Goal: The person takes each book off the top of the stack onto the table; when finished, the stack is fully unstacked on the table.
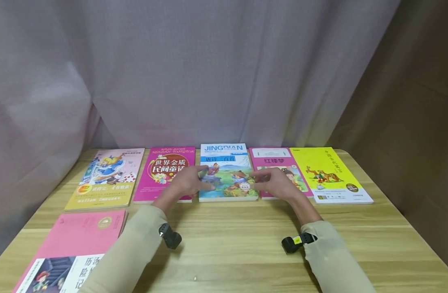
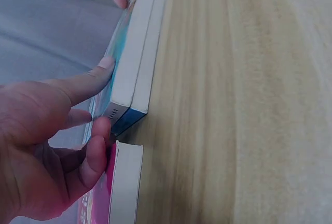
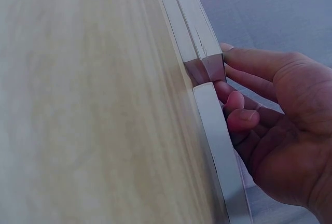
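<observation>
A blue-and-green picture book (image 1: 227, 179), titled JINGDIAN, lies at the middle of the row. In the left wrist view it rests on another book (image 2: 148, 73), their page edges one above the other. My left hand (image 1: 189, 181) grips its left side, thumb on the cover and fingers curled by the spine. At the opposite side, my right hand (image 1: 276, 183) holds the edge, with its thumb (image 3: 244, 55) at the upper corner and curled fingers lower down. Beneath the left hand is a magenta book (image 1: 163, 193); beneath the right is a pink book (image 1: 269, 152).
A yellow book (image 1: 319, 158) ends the row at the right. A pale pink and gold book (image 1: 99, 199) lies at the left, with a pink-and-white book (image 1: 84, 232) nearer me. Behind the wooden table (image 1: 227, 240) hangs a grey curtain (image 1: 172, 73).
</observation>
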`<state>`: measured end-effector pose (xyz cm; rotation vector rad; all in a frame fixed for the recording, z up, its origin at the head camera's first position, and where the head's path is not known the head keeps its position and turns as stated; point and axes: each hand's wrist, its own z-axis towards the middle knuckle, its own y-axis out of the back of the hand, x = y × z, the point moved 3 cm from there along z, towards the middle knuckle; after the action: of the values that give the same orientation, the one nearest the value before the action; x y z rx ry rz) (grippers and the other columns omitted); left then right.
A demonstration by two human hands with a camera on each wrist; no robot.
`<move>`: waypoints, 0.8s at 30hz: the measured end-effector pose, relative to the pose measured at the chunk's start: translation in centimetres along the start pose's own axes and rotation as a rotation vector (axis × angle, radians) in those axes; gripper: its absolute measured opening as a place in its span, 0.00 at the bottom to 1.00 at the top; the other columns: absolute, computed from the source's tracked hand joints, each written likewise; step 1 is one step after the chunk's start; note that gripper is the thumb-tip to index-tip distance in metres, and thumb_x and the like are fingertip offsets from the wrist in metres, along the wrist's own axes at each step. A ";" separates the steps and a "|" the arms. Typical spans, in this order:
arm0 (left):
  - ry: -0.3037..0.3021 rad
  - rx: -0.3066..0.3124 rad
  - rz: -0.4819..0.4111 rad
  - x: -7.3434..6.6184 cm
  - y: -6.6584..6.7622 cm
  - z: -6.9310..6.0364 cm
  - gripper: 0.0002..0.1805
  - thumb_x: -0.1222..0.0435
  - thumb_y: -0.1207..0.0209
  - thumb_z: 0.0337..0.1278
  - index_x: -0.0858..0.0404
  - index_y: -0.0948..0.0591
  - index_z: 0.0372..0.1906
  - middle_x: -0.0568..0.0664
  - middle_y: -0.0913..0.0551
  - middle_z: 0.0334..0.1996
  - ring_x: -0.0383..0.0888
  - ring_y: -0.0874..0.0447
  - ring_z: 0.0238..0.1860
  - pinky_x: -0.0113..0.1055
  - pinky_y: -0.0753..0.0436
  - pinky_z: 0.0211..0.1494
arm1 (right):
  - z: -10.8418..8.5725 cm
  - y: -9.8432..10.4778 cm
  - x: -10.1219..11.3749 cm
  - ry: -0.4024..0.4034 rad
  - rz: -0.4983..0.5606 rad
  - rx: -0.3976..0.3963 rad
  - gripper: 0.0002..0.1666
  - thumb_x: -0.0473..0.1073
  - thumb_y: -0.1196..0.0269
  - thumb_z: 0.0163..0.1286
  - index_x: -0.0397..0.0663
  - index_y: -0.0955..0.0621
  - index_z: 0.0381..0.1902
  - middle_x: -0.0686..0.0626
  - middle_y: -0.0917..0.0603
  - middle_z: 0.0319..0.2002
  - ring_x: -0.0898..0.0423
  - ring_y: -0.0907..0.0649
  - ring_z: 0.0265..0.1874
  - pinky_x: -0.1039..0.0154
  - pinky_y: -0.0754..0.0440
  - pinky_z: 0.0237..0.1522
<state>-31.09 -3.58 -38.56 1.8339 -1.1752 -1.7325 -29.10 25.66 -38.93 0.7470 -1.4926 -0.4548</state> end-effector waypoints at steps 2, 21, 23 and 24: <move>0.014 -0.010 0.010 -0.1 0.0 0.1 0.48 0.50 0.25 0.60 0.50 0.34 0.82 0.61 0.19 0.63 0.42 0.22 0.21 0.30 0.25 0.22 | 0.0 0.0 0.1 0.003 0.000 0.002 0.32 0.49 0.26 0.68 0.51 0.17 0.68 0.43 0.14 0.56 0.46 0.18 0.53 0.61 0.18 0.46; 0.055 0.004 -0.189 0.1 0.5 -0.2 0.50 0.57 0.24 0.59 0.51 0.37 0.83 0.63 0.19 0.61 0.42 0.24 0.24 0.32 0.20 0.28 | -0.1 0.0 0.0 0.027 -0.013 0.002 0.28 0.48 0.29 0.72 0.52 0.17 0.68 0.44 0.14 0.54 0.46 0.18 0.52 0.61 0.18 0.44; 0.036 0.011 -0.215 0.4 0.7 -0.4 0.49 0.58 0.25 0.60 0.53 0.37 0.83 0.64 0.18 0.57 0.43 0.22 0.24 0.32 0.18 0.28 | -0.1 0.0 0.0 0.021 -0.016 -0.001 0.27 0.48 0.29 0.73 0.53 0.17 0.68 0.44 0.14 0.54 0.46 0.19 0.52 0.61 0.18 0.44; 0.028 0.017 -0.233 0.5 0.8 -0.5 0.49 0.58 0.25 0.61 0.54 0.37 0.83 0.65 0.18 0.57 0.44 0.21 0.25 0.32 0.18 0.28 | -0.1 0.0 0.0 0.017 -0.020 -0.001 0.28 0.48 0.29 0.73 0.53 0.17 0.68 0.44 0.14 0.54 0.47 0.19 0.52 0.62 0.19 0.44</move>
<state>-30.91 -4.57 -38.25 2.0690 -1.0014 -1.8152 -29.03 25.71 -38.93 0.7641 -1.4704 -0.4634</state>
